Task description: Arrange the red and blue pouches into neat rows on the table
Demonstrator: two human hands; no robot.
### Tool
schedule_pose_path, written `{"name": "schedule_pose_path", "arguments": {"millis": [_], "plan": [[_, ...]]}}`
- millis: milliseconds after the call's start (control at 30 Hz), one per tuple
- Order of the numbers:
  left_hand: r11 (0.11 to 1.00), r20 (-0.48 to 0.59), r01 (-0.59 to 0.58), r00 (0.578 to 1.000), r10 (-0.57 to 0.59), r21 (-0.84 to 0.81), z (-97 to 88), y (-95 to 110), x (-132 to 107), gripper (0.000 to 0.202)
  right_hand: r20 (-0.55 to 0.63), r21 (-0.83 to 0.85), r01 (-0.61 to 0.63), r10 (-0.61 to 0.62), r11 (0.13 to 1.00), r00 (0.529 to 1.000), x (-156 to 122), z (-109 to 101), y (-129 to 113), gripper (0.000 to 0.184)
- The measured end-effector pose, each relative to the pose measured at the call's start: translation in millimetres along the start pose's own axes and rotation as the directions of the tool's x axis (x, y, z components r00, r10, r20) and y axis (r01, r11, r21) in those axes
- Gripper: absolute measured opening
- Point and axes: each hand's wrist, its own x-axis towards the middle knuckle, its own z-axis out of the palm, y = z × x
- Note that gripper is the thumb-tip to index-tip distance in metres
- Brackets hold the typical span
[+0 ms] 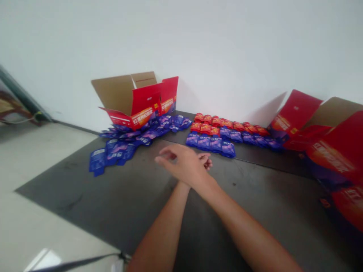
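My right hand [181, 163] hovers over the dark mat [113, 200] with its fingers loosely spread and nothing in them. My left forearm crosses beneath it. Only the curled fingertips of my left hand [208, 161] show past the right hand, and whatever they may hold is hidden. Just beyond the hands lie neat rows of blue packets [211, 143] and red packets [215, 122]. To the left is a loose heap of blue packets [124, 145].
An open red carton [136, 102] lies tipped behind the heap, against the white wall. More red cartons [329, 147] crowd the right side. Pale floor [34, 166] surrounds the mat, and a dark strap [79, 261] crosses the bottom left.
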Motion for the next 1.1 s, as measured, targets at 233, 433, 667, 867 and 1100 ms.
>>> {"name": "schedule_pose_path", "arguments": {"millis": [233,433,667,867,1100], "plan": [[0.999,0.020,0.017,1.000,-0.016,-0.028,-3.9,7.4,-8.4,0.021,0.508,-0.066,0.149,-0.095,0.987,0.856,73.4,140.1,-44.6,0.041],[0.983,0.086,0.088,0.993,-0.075,-0.159,-9.3,8.7,-4.4,0.022,0.320,-0.149,0.287,-0.228,0.946,0.919,92.8,191.8,-42.6,0.045],[0.991,0.113,0.086,0.991,-0.075,-0.100,-5.8,3.3,-5.5,0.020,0.352,-0.203,0.399,-0.314,0.894,0.882,114.5,237.2,-67.2,0.056],[0.942,0.153,0.116,0.986,-0.070,-0.314,-9.8,13.8,-10.0,0.029,0.364,-0.227,0.373,-0.277,0.899,0.889,107.9,260.1,-91.4,0.069],[0.908,0.165,0.128,0.984,-0.067,-0.399,-8.1,17.7,-12.6,0.029,0.426,-0.231,0.307,-0.187,0.923,0.885,100.8,254.8,-95.4,0.049]]}}
